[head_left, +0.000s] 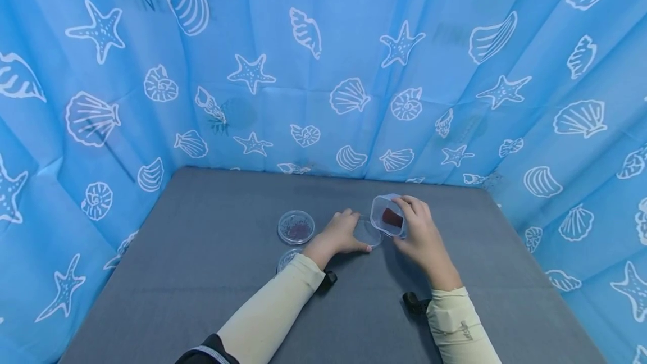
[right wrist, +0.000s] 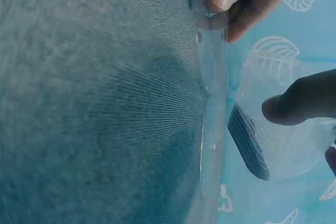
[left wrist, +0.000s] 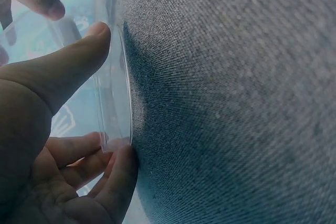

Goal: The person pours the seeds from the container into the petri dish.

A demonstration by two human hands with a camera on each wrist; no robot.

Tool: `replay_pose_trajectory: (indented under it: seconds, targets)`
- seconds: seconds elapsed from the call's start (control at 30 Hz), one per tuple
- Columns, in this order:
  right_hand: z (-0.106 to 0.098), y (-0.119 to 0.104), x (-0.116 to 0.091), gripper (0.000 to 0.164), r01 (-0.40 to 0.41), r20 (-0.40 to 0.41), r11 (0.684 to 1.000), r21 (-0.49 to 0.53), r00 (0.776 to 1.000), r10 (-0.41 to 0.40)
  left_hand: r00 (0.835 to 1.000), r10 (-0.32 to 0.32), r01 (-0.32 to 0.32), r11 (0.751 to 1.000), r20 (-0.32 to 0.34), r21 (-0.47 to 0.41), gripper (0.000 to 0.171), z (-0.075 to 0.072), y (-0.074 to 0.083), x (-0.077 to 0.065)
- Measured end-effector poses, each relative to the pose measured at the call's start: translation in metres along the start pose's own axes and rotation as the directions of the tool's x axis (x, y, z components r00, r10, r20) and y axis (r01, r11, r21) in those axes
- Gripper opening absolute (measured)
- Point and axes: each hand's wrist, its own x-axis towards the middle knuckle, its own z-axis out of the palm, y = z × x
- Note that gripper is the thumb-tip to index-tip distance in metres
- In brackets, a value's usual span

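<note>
My left hand (head_left: 342, 233) grips a clear petri dish (head_left: 368, 233) by its sides on the grey table, thumb on one edge and fingers on the opposite one, as the left wrist view shows. Just above that dish's right side, my right hand (head_left: 422, 240) holds a clear plastic tub (head_left: 379, 212), tilted toward the left. A dark red mass (head_left: 392, 218) lies inside the tub; in the right wrist view it appears as a dark layer (right wrist: 248, 142) along one side. Whether any of it has entered the dish cannot be made out.
Left of my left hand stands a round clear dish (head_left: 296, 227) with reddish specks inside. Another clear dish (head_left: 287, 259) is partly hidden behind my left wrist. A blue curtain (head_left: 323, 100) with white shells and starfish encloses the table (head_left: 212, 274) at the back and sides.
</note>
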Motion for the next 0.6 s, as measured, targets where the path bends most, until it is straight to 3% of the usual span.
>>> replay_pose_trajectory:
  seconds: [0.6]
  targets:
    - [0.0081, -0.0101, 0.004, 0.083, 0.139, 0.018, 0.986, -0.092, 0.99, -0.137, 1.0, -0.013, 0.013, 1.0, 0.012, 0.004, 0.09, -0.0007, -0.0004, -0.0003]
